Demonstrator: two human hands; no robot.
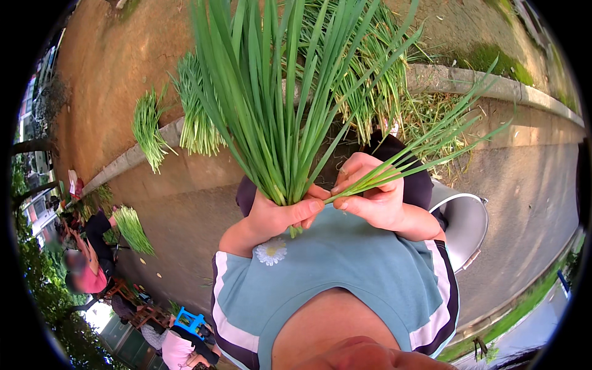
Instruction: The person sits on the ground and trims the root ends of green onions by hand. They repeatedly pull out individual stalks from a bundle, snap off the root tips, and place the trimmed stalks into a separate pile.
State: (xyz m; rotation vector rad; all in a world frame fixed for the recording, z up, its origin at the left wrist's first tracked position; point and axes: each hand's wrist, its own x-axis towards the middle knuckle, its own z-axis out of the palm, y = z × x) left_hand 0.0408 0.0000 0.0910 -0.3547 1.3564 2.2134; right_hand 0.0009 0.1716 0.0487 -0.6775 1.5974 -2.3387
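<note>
My left hand (290,213) is closed round the lower stems of a large bunch of long green leaves (277,117), likely garlic chives. The bunch stands up and fans out away from me, its stem ends poking out below my fist. Close beside it, my right hand (376,194) pinches a thinner bundle of the same leaves (425,157) between thumb and fingers. That bundle slants off to the far right. The fingertips of both hands nearly meet at the stem bases, in front of my chest.
Beyond the bunch, a big heap of chives (376,74) lies over the kerb (481,77). Two smaller bundles (197,117) (148,126) rest to its left. A grey bucket (465,222) stands at my right. Far left, people sit near another bundle (132,229) and a blue stool (192,322).
</note>
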